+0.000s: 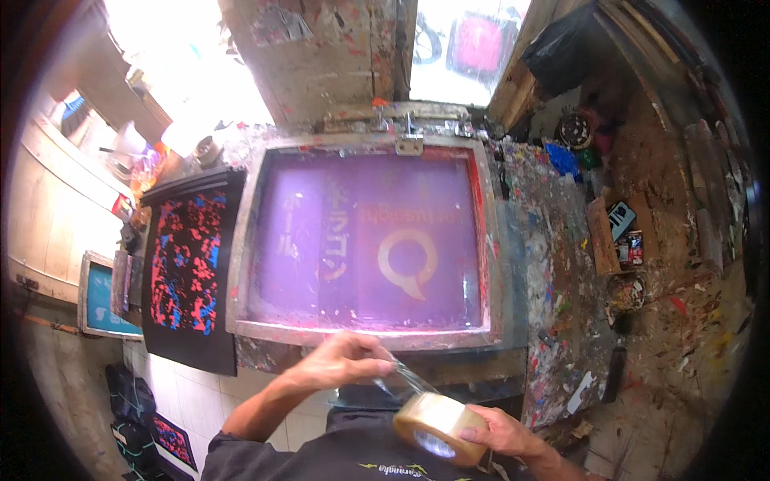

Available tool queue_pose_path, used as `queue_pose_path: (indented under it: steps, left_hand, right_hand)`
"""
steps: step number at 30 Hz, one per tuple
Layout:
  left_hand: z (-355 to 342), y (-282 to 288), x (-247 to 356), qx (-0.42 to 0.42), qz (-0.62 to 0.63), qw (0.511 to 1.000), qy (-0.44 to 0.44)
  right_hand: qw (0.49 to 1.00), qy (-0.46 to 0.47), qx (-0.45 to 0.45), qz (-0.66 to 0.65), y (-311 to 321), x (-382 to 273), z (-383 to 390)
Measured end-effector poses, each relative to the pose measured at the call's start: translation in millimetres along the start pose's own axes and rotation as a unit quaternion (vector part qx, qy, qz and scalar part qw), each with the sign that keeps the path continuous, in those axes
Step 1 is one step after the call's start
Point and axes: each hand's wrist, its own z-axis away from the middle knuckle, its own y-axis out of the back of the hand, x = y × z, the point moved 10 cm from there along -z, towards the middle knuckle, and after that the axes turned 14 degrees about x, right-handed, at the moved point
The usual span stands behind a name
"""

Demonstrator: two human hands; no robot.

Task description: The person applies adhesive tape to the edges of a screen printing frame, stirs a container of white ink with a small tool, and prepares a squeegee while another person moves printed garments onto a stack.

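A roll of packing tape (pixel 437 421) is held in my right hand (pixel 501 437) at the lower middle, over my dark shirt. My left hand (pixel 353 357) pinches the free end of a clear strip pulled out from the roll, just below the near edge of a screen-printing frame (pixel 489 260). The frame's purple mesh (pixel 305 232) carries pale lettering and a round speech-bubble shape, and a metal clamp (pixel 409 144) grips its far side. To the left of it lie black sheets (pixel 184 345) printed with red and blue speckled patterns.
A smaller teal screen (pixel 104 297) sits at the far left. The paint-spattered bench (pixel 553 369) runs to the right, with a blue crumpled item (pixel 563 160) and a cardboard box (pixel 603 260) of small items. Dark bags (pixel 132 409) lie on the tiled floor at lower left.
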Motion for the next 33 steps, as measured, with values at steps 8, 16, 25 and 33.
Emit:
queue_pose_path:
  steps: [8,16,25,33]
  left_hand:
    - [204,234,120,0.479,0.006,0.741,-0.47]
    - [297,256,71,0.279,0.209,0.672,-0.653]
    - [246,280,48,0.368,0.155,0.658,-0.638]
    - [168,270,50,0.199,0.303,0.744,-0.561]
  right_hand:
    - [0.81,0.334,0.067,0.477,24,-140,77]
    - [0.478,0.542,0.33,0.608,-11,-215,178]
    - [0.606,0.529,0.274,0.527,21,-136,70]
    - [0.693,0.429,0.303,0.493,-1,5,-14]
